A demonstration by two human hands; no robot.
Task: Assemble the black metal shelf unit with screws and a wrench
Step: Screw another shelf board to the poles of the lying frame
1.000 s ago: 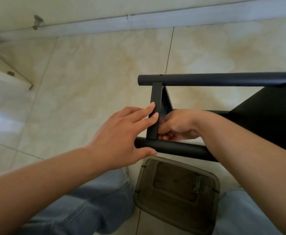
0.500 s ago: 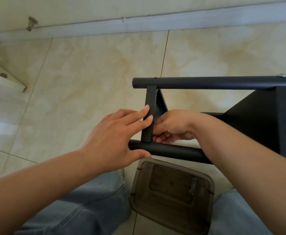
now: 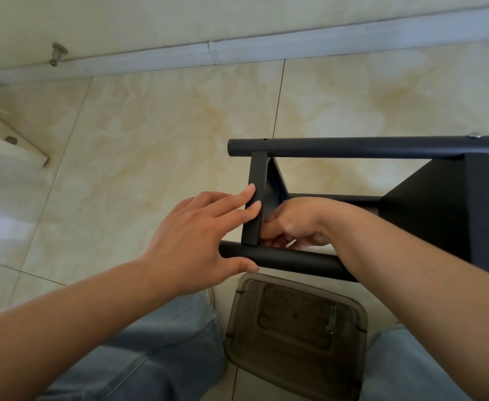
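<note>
The black metal shelf unit [image 3: 428, 215] is lying on its side on the tiled floor [image 3: 156, 134], just in front of the person's knees, reaching from the middle of the scene out past the right edge. Its near tube [image 3: 295, 260] and far tube [image 3: 353, 146] are running left to right, with a short crossbar [image 3: 256, 198] joining them at the left end.

The left hand [image 3: 197, 238] is lying open, its straight fingers [image 3: 237, 198] pressing against the left face of the crossbar while the thumb is resting on the near tube. The right hand [image 3: 292, 224] is sitting just right of the crossbar with fingers curled, pinching a small pale metal piece [image 3: 291, 243] above the near tube; whether that is a screw or a wrench cannot be told.

A brown translucent plastic tray [image 3: 295, 322] is sitting on the floor between the jeans-clad legs [image 3: 156, 348], holding a small metal tool [image 3: 331, 319].
</note>
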